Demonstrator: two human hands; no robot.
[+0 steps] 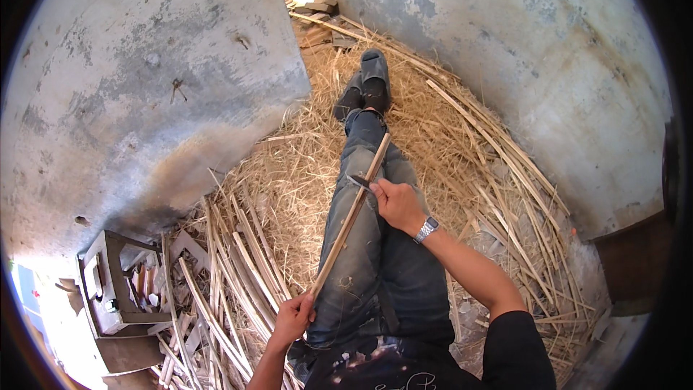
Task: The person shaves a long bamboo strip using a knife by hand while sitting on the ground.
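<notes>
The left hand (291, 320) has its fingers closed around the near end of a long pale strip (336, 245). The strip extends forward from these fingers, over the legs (415, 282). Ahead and to the right, the right hand's (399, 204) fingers grip a metal tool (358, 182) crossing the strip. Beyond both sets of fingers are the shoes (374, 65).

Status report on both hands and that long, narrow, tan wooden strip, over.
Left hand gripping near end of long, narrow, tan wooden strip. Right hand holding dark, blade-like tool across it. Blue-jeaned legs directly beneath.
</notes>
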